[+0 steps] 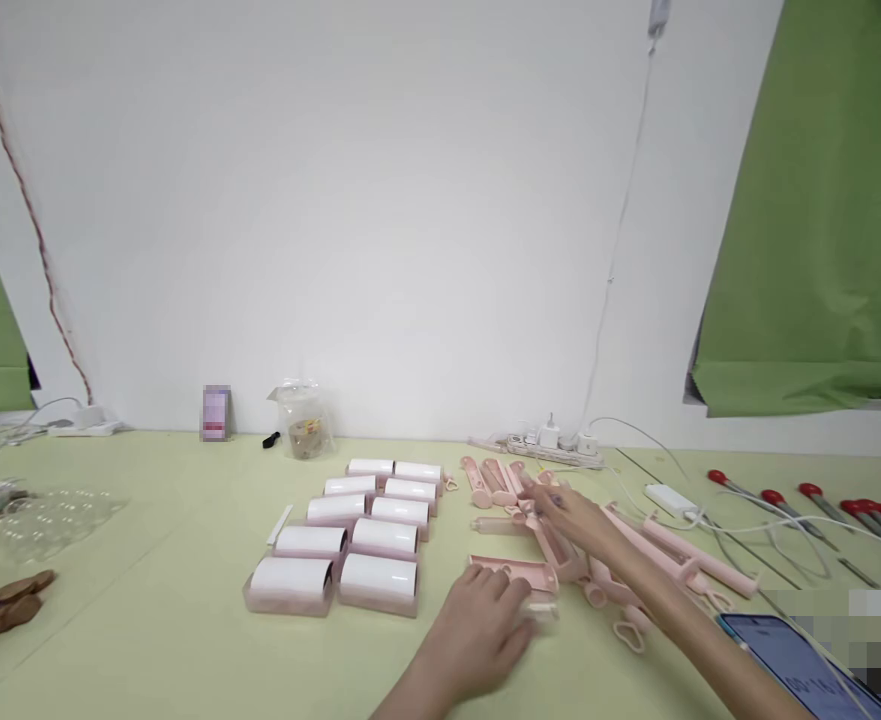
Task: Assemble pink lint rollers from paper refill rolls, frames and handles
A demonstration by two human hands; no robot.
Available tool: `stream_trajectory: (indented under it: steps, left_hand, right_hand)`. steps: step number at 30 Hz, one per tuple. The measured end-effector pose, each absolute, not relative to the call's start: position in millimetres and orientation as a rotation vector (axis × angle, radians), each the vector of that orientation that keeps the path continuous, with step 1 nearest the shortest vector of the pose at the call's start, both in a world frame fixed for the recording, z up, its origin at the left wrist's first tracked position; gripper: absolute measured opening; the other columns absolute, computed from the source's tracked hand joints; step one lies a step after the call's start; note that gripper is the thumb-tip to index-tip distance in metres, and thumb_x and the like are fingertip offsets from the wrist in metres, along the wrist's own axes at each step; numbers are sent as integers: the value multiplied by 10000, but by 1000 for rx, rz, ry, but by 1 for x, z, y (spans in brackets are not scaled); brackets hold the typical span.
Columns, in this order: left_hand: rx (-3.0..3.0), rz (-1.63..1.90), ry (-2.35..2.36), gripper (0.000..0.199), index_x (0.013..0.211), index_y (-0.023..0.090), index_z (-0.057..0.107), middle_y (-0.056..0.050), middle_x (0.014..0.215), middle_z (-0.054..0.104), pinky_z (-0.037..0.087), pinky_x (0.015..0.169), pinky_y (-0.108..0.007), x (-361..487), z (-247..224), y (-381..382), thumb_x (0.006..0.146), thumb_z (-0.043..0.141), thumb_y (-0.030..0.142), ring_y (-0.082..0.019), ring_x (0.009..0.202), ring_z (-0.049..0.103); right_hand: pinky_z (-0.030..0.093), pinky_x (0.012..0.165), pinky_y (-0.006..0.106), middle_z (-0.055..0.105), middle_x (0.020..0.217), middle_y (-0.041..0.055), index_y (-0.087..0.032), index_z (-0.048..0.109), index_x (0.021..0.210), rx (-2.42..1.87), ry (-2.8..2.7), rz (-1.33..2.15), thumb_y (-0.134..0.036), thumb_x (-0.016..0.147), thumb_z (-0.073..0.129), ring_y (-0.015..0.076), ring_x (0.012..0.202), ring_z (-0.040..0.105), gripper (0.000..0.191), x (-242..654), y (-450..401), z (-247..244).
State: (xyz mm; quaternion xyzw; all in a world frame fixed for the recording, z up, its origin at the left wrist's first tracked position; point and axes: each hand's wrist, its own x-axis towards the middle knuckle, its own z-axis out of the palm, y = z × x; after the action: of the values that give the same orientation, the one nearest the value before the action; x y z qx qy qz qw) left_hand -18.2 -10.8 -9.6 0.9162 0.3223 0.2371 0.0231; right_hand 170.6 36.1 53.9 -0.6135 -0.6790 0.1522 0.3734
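My left hand (pixel 481 615) is low over the table, its fingers bent over the near edge of a pink trough-shaped roller case (pixel 522 574). A pale, blurred piece (pixel 542 611) is beside its thumb. My right hand (pixel 569 515) reaches into a pile of pink plastic roller parts (pixel 650 552), its fingers bent together at the pile's left side. What they grip there is mostly hidden. White paper rolls (pixel 378 576) in translucent pink covers stand in two columns left of my hands. A pink heart-shaped ring (pixel 629 637) is under my right forearm.
A phone (pixel 792 665) showing a timer lies at the right front. Red-handled tools (pixel 777 498), white cables and an adapter (pixel 670 501) are on the right. A power strip (pixel 552 452) and a plastic bag (pixel 305 420) stand by the wall. Brown wooden pieces (pixel 5 610) are far left.
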Motion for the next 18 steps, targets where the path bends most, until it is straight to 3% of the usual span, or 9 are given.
stream_trajectory:
  steps: [5, 8, 10, 14, 18]
  left_hand:
    - [2781, 850, 1069, 182, 979, 229, 524, -78, 1209, 431, 257, 965, -456, -10, -43, -9, 835, 424, 278, -254, 1153, 337]
    - [2619, 860, 1232, 309, 1134, 331, 462, -49, 1394, 204, 105, 977, -594, -1, -60, -5, 827, 433, 348, -328, 1280, 85]
    - [2554, 800, 1262, 403, 1214, 386, 378, -33, 1431, 109, 77, 965, -619, 6, -64, 1, 816, 442, 375, -347, 1289, 7]
    - [2528, 687, 1210, 454, 1253, 365, 345, -61, 1436, 108, 74, 989, -582, 25, -57, 24, 809, 430, 383, -338, 1292, 65]
    - [2497, 783, 1296, 506, 1280, 279, 336, -98, 1409, 204, 76, 1014, -539, 37, -48, 38, 790, 439, 354, -312, 1288, 121]
  right_hand:
    - [396, 576, 310, 631, 626, 34, -224, 584, 605, -1699, -1753, 340, -616, 756, 326, 246, 638, 580, 493, 163, 41, 55]
    - [407, 594, 319, 650, 694, 55, -212, 612, 660, -1726, -1705, 317, -615, 775, 283, 255, 687, 591, 533, 168, 38, 64]
    - [415, 588, 322, 646, 676, 58, -203, 626, 693, -1719, -1682, 312, -607, 786, 272, 247, 665, 592, 546, 173, 32, 73]
    - [440, 529, 307, 603, 560, 43, -177, 638, 801, -1675, -1654, 336, -600, 786, 303, 206, 548, 579, 540, 188, 1, 93]
    - [473, 652, 335, 678, 826, 98, -221, 663, 892, -1600, -1467, 353, -544, 697, 535, 233, 725, 634, 399, 223, -45, 114]
